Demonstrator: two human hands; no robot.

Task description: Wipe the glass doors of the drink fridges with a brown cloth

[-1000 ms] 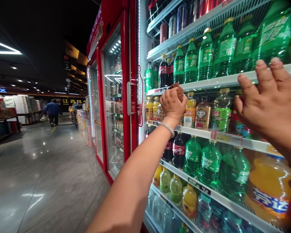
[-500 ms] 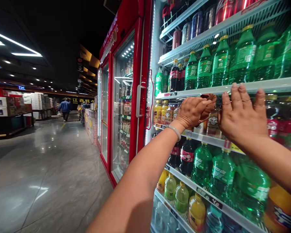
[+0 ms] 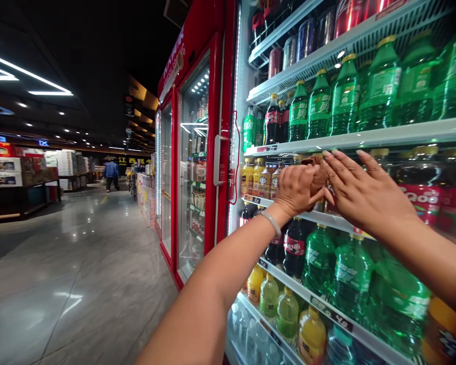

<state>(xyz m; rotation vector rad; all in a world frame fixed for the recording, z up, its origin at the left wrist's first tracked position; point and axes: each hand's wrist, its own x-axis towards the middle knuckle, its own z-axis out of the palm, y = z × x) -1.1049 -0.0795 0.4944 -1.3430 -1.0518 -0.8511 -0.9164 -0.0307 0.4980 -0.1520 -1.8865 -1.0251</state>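
My left hand (image 3: 295, 188), with a pale bangle (image 3: 271, 223) at the wrist, is closed around a crumpled brown cloth (image 3: 318, 172). Close beside it on the right, my right hand (image 3: 365, 187) has its fingers stretched out, their tips at the cloth's edge. Whether they press on the cloth cannot be made out. Both hands are raised before the drinks cooler, just under a white shelf edge (image 3: 357, 138). Green soda bottles (image 3: 345, 99) stand above them. Cola bottles (image 3: 294, 243) and more green bottles (image 3: 319, 253) are below. My right hand hides part of the middle row.
A red-framed cooler (image 3: 213, 126) with a white door handle (image 3: 218, 159) stands to the left. Grey floor (image 3: 99, 263) runs along it. Farther off, a person in blue (image 3: 111, 172) is in the aisle, near stacked boxes (image 3: 7, 170).
My right hand has moved left and turned, coming up against the cloth. My left hand has shifted slightly down with the cloth. The view has swung a little left.
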